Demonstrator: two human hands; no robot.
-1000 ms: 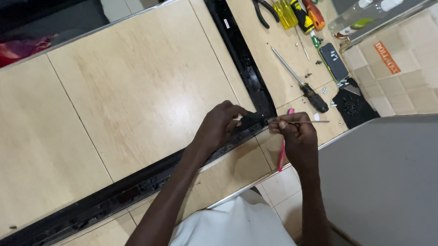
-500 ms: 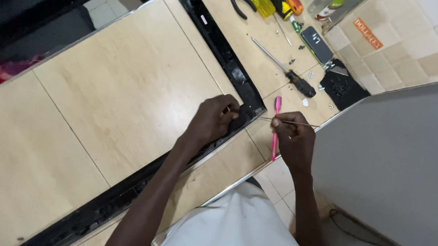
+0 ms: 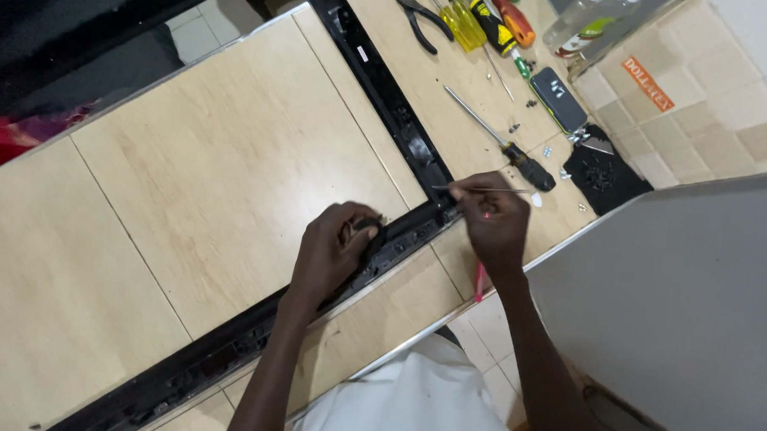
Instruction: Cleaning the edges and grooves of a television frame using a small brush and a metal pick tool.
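Note:
A long black plastic frame (image 3: 226,350) lies across pale wooden panels, bending at a corner under my hands. My left hand (image 3: 336,248) presses down on the frame near that corner, fingers curled over a small black part. My right hand (image 3: 490,219) is closed around a pink-handled screwdriver (image 3: 480,283), whose handle sticks out below the palm. Between its fingertips it also pinches a thin metal rod (image 3: 486,190) that points right, just above the frame's corner.
A black-handled screwdriver (image 3: 521,165) lies right of my right hand. Pliers (image 3: 416,17), yellow and orange screwdrivers (image 3: 475,23), a phone (image 3: 559,98), a black fan part (image 3: 602,176) and loose screws sit at the top right. A grey panel (image 3: 678,311) fills the right side.
The view has shifted and drawn closer. My left hand has slid left along the frame, away from my right hand, which stays at the corner with the pink screwdriver and thin rod.

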